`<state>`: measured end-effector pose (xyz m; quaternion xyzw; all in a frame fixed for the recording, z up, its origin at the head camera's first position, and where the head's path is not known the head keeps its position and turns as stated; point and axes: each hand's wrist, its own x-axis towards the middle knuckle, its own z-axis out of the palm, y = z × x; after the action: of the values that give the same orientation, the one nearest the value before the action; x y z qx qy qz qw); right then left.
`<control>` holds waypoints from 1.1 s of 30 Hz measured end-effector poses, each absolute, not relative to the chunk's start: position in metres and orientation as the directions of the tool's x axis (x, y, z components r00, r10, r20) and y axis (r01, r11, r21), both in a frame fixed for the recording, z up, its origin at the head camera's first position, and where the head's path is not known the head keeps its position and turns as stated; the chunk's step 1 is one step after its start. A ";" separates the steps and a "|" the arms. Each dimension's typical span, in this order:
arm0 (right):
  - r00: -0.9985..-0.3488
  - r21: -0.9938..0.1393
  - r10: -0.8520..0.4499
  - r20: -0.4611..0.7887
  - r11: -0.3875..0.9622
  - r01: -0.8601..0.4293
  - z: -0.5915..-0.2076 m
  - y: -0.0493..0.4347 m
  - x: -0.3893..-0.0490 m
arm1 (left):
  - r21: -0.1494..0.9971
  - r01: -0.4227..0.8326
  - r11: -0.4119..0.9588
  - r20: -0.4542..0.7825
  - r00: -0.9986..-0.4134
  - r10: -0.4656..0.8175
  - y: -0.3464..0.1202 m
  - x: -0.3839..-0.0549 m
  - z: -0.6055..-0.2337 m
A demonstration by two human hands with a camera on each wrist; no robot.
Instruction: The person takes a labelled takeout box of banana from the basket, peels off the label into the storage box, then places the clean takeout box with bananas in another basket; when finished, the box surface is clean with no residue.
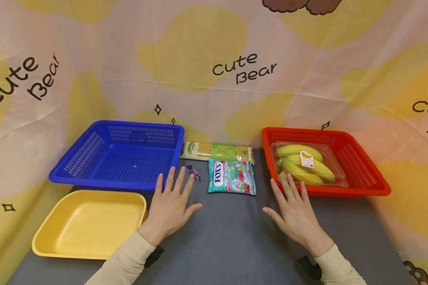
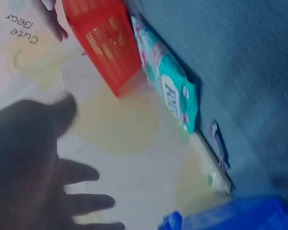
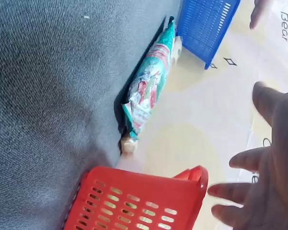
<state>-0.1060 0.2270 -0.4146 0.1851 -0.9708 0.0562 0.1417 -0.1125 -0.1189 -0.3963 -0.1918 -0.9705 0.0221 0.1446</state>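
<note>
My left hand (image 1: 170, 209) is held out with fingers spread, near the front right corner of the blue basket (image 1: 135, 186) and beside the yellow tray (image 1: 92, 225). It holds nothing. My right hand (image 1: 296, 213), fingers also spread and holding nothing, is just in front of the red basket (image 1: 363, 192). A clear plastic pack of bananas (image 1: 306, 162) lies in that basket. Between the baskets lie a teal Fox's candy bag (image 1: 232, 177), a small purple wrapped candy (image 1: 193, 173) and, behind them, a long pack of noodles (image 1: 217, 152).
A grey tabletop (image 1: 232, 241) stretches in front of the candy bag. Behind and at both sides hangs a printed cloth (image 1: 199, 47) with "Cute Bear" lettering. The yellow tray stands at the left, in front of the blue basket.
</note>
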 end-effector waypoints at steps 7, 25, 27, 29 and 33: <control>-0.810 -0.134 -0.316 0.494 0.893 -0.430 -0.405 0.236 -0.124 | 0.137 0.631 0.764 0.568 -0.682 0.462 -0.069 -0.124 -0.385; -0.944 -0.374 0.023 0.328 0.921 -0.107 -0.368 0.318 -0.164 | 0.882 0.257 0.395 0.078 -0.907 0.415 0.041 -0.178 -0.359; -0.953 -0.376 0.042 0.301 0.924 -0.078 -0.368 0.327 -0.167 | 0.891 0.238 0.386 0.059 -0.905 0.422 0.048 -0.180 -0.358; -0.959 -0.373 0.061 0.275 0.926 -0.048 -0.369 0.334 -0.170 | 0.892 0.232 0.388 0.050 -0.904 0.424 0.056 -0.181 -0.358; -0.974 -0.359 0.091 0.209 0.933 0.010 -0.372 0.346 -0.175 | 0.905 0.187 0.381 0.008 -0.905 0.426 0.070 -0.183 -0.359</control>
<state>-0.1752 0.3459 -0.3716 -0.0258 -0.9768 0.1810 0.1118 -0.1835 0.0705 -0.3591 -0.1862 -0.8231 -0.5243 -0.1137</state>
